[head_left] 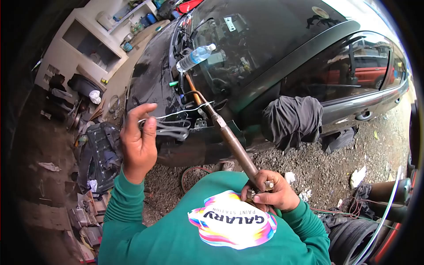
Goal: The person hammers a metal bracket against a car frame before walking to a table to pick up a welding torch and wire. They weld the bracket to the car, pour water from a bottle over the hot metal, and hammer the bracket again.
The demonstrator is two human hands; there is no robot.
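A long metal tube with a brown, worn surface (238,152) runs from my chest up toward the car's windshield base. My right hand (271,192) is wrapped round its lower end, by the metal fittings. To the left, my left hand (140,141) is raised, its thumb and index finger curled close about the end of a thin pale wire (176,115). That wire stretches across to the tube's upper part. Grey looped cable or hose (170,130) hangs just right of my left hand. Above the tube's far end, a clear plastic bottle (194,58) lies on the windshield.
The dark car (265,88) fills the area ahead, with a dark cloth (293,119) over its side mirror. Gravel (375,145) covers the ground. Tires (353,234) and hoses lie at the lower right; assorted parts and a shelf (95,42) stand at the left.
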